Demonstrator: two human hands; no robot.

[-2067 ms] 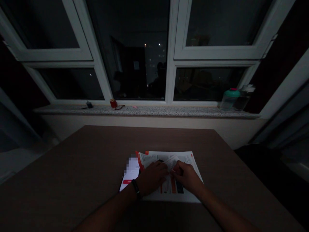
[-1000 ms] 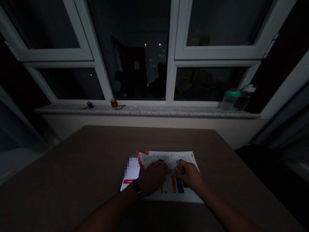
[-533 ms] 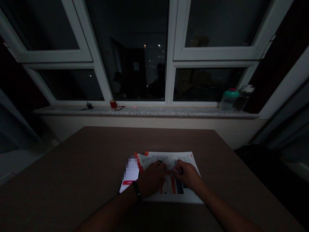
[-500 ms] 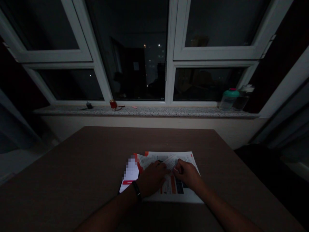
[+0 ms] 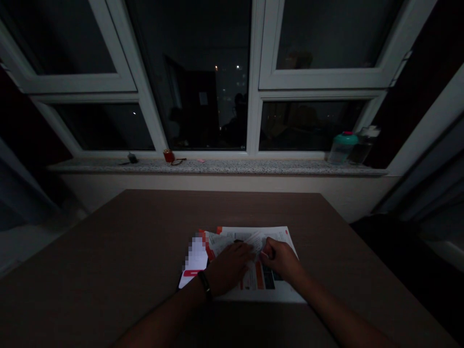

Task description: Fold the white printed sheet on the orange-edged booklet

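Printed sheets [image 5: 282, 293] in white, orange and black lie on the table before me. A folded piece of paper [image 5: 256, 239] slants across them, partly hidden by both hands. Over this paper rests my left hand [image 5: 232, 267], fingers stretched out and pressing down; a dark band [image 5: 205, 285] circles its wrist. My right hand [image 5: 282, 260] is closed in a pinch at the paper's right edge. A phone [image 5: 195, 261] with a lit, partly blurred screen lies left of the sheets, near my left wrist.
The brown table [image 5: 152, 227] runs up to the wall under a window. On the speckled sill [image 5: 232, 167] stand a small red jar [image 5: 168, 155], a dark little bottle [image 5: 132, 158] and a clear jug with a teal lid [image 5: 344, 147]. The room is dim.
My left fingers have stretched out a little further over the folded paper. My right hand keeps its pinch almost in place. The view has shifted very slightly.
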